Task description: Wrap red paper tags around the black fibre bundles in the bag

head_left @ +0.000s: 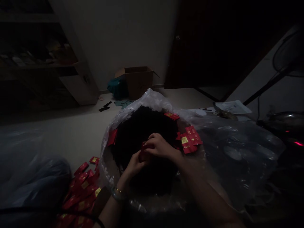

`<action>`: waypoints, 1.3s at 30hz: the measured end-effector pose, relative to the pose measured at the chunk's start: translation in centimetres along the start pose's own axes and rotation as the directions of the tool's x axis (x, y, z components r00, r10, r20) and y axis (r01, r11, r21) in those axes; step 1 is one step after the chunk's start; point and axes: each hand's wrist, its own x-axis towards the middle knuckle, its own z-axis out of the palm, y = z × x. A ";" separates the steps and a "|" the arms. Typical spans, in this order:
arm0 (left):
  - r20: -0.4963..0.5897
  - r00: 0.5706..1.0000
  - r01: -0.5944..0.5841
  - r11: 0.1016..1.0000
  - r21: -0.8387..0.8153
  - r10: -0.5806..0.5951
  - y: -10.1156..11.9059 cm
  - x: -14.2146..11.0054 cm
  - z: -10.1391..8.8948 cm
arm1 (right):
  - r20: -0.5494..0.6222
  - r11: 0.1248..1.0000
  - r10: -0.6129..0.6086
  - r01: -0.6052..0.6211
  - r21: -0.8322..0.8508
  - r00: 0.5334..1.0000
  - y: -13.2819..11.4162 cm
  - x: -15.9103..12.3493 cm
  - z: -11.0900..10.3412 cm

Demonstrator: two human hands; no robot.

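My left hand is closed round a small red packet and holds it upright above a heap of dark, loose, shredded-looking material. My right hand bends over the packet's top from the right, its fingers curled against it; whether they pinch anything else is too dark to tell. The heap lies in a round container lined with a clear plastic bag. Several red packets with gold labels rest on the right rim. Another red packet lies at the back, and one at the left rim.
Many red packets are piled at lower left, beside a plastic-covered bundle. Clear plastic sheeting spreads to the right. Behind stand an open cardboard box and a teal bag. A fan stands at far right.
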 end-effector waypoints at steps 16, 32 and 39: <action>-0.027 0.994 0.102 0.995 0.011 -0.102 0.7 -0.1 -0.2 | 0.100 0.999 -0.004 0.008 -0.040 0.995 0.1 0.6 0.4; -0.278 0.955 0.070 0.989 -0.134 -0.105 0.7 0.4 -0.1 | -0.223 0.769 0.430 -0.225 0.598 0.875 1.0 -0.7 5.3; -0.415 0.910 -0.030 0.998 -0.047 0.008 1.0 0.4 -0.3 | -0.267 0.729 0.434 -0.161 0.665 0.860 1.1 -0.7 5.9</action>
